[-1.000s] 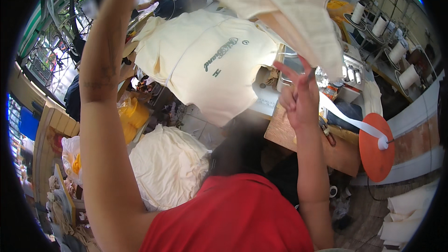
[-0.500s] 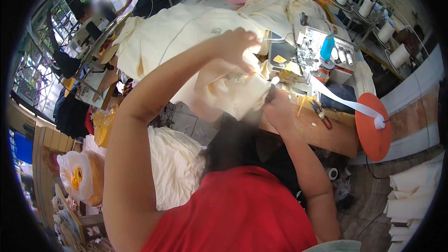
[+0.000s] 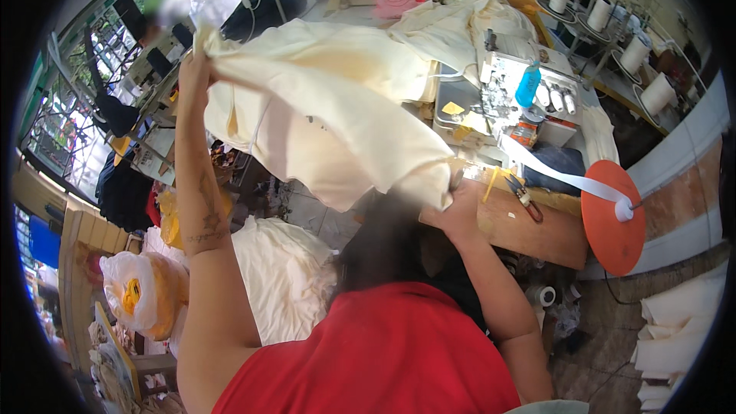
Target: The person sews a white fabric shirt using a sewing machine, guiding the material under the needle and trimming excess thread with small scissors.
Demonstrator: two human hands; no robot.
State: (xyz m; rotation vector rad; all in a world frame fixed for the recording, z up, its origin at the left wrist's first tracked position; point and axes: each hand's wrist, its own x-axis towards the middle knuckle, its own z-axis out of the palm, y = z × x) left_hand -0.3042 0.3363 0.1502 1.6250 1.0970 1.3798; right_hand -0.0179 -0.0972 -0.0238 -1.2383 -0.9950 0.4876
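We hold a length of cream cloth stretched in the air, well to the left of the orange disc. Our left hand is raised at the end of the cloth farthest from the disc, clenched around a bunched part of it. Our right hand grasps the other end, on the side toward the disc, its fingertips partly hidden. Beneath the cloth, farther left of the disc than the counter, we see more cream pieces spread out.

A white tape runs from the disc's middle leftward, away from us. Just left of the disc, snips and a yellow strip rest on the wooden counter. Beyond the disc and to its left stands a blue bottle; thread cones stand beyond it too. Nearer to us than the disc, we have folded cream fabric on its right and a cream heap far to its left.
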